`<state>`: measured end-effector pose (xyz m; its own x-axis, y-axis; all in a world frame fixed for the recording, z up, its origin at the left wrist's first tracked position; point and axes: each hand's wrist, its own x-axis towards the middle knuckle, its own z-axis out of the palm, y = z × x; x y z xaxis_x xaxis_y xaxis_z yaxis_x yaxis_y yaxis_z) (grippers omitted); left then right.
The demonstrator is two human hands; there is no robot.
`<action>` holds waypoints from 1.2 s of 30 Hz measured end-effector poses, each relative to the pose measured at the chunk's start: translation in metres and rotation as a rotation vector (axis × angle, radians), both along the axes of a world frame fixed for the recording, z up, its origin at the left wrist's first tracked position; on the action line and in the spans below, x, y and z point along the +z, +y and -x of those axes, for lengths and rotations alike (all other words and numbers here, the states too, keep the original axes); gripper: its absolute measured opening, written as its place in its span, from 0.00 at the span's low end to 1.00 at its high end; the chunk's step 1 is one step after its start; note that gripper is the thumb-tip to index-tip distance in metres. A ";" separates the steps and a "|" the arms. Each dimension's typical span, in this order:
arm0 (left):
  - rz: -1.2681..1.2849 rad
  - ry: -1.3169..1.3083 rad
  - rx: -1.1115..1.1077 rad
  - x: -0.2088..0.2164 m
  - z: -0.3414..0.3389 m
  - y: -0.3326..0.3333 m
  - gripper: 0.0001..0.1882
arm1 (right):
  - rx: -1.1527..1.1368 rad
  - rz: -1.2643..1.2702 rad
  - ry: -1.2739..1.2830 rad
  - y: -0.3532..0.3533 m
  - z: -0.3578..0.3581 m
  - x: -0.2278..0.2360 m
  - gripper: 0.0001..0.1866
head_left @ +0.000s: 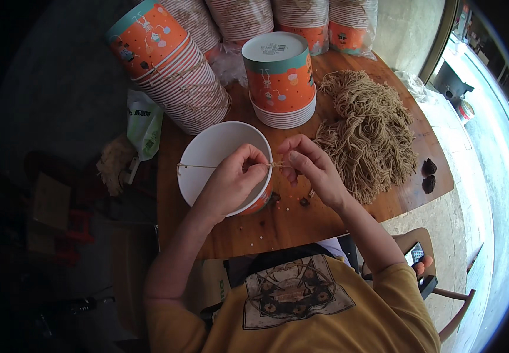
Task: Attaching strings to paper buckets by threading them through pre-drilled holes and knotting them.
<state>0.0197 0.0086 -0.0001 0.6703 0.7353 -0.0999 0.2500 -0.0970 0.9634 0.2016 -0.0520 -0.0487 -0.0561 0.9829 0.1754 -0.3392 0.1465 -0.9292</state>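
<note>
A white-lined paper bucket (pixel 213 144) stands mouth up in front of me, a strip of its orange outside showing at the lower right. A thin tan cord (pixel 198 166) runs across its mouth from the left rim to the right rim. My left hand (pixel 231 182) lies over the bucket and pinches the cord near the right rim. Just outside that rim, my right hand (pixel 316 170) pinches the cord's knotted-looking end; the fingertips partly hide it. Right of my right hand lies a large heap of tan cords (pixel 372 135).
Upside-down orange and teal buckets (pixel 281 82) stand behind the bucket. A tall stack of buckets with cords (pixel 178 88) leans at the left. Bagged stacks (pixel 301 20) line the back. Two dark lumps (pixel 428 176) lie near the table's (pixel 395 203) right edge. A person's hand (pixel 424 266) shows beside a phone (pixel 414 254).
</note>
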 end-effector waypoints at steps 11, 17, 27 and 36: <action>-0.022 -0.019 0.021 -0.005 -0.001 0.000 0.05 | -0.105 -0.042 -0.121 0.003 0.008 -0.001 0.03; -0.034 -0.008 0.025 -0.006 0.000 0.000 0.05 | -0.058 0.020 -0.011 0.003 0.003 -0.005 0.05; -0.017 -0.051 0.024 -0.005 -0.001 0.000 0.05 | -0.182 -0.200 -0.398 0.000 0.006 0.004 0.08; -0.431 0.103 0.099 0.005 0.002 -0.004 0.04 | -0.443 -0.506 -0.905 0.001 0.001 0.015 0.08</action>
<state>0.0178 0.0048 0.0054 0.5973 0.7845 0.1667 0.3711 -0.4545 0.8098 0.2007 -0.0509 -0.0334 -0.0287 0.7752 0.6311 0.6050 0.5161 -0.6064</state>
